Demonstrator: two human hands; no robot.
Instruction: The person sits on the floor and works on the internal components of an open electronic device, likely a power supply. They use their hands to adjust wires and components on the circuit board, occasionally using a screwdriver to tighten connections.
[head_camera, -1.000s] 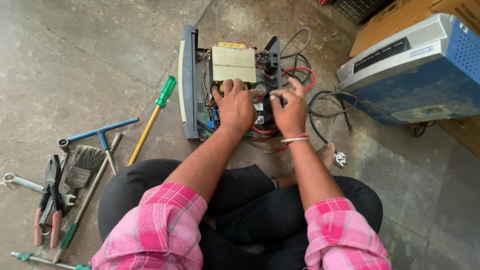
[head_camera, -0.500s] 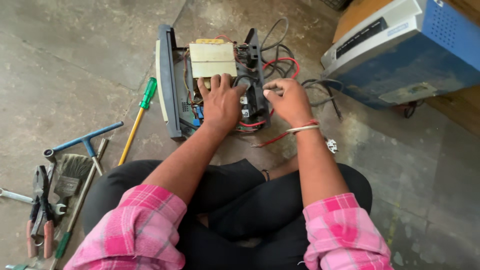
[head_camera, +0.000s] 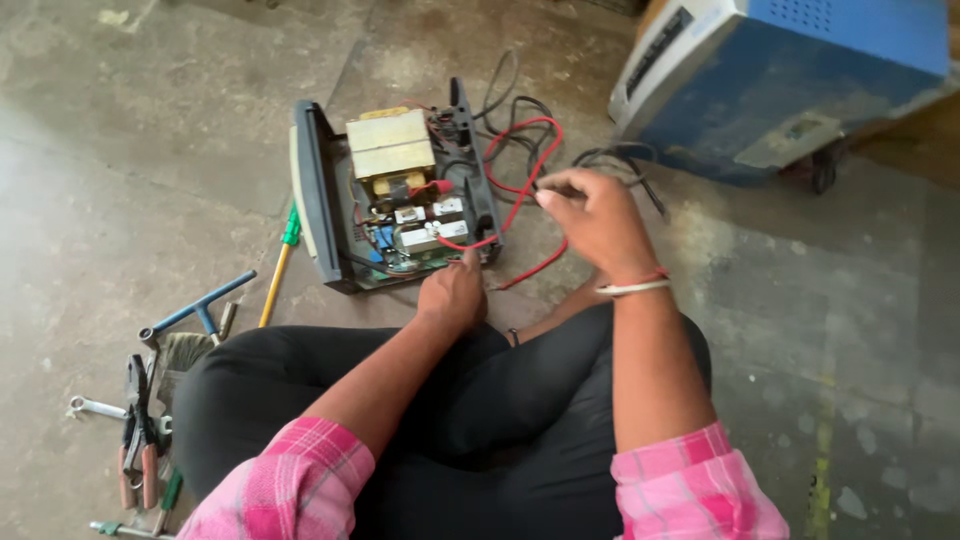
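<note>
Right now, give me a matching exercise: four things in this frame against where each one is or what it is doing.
Things:
1 right hand
2 left hand
3 screwdriver
4 blue cabinet

Places:
A floor, left of the opened unit
B top right of the frame
C pinching a red wire
D at the unit's near edge

Pairs: 1-C, 2-D, 3-A, 4-B

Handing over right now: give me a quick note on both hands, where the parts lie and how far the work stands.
Left hand: rests at the near edge of the opened electrical unit, holding nothing visible.
Right hand: lifted beside the unit, pinching a red wire that loops from the unit.
Cover is off; transformer and board exposed.
Screwdriver, T-wrench and pliers lie on the floor to the left.
Unit remains open, wires loose.
</note>
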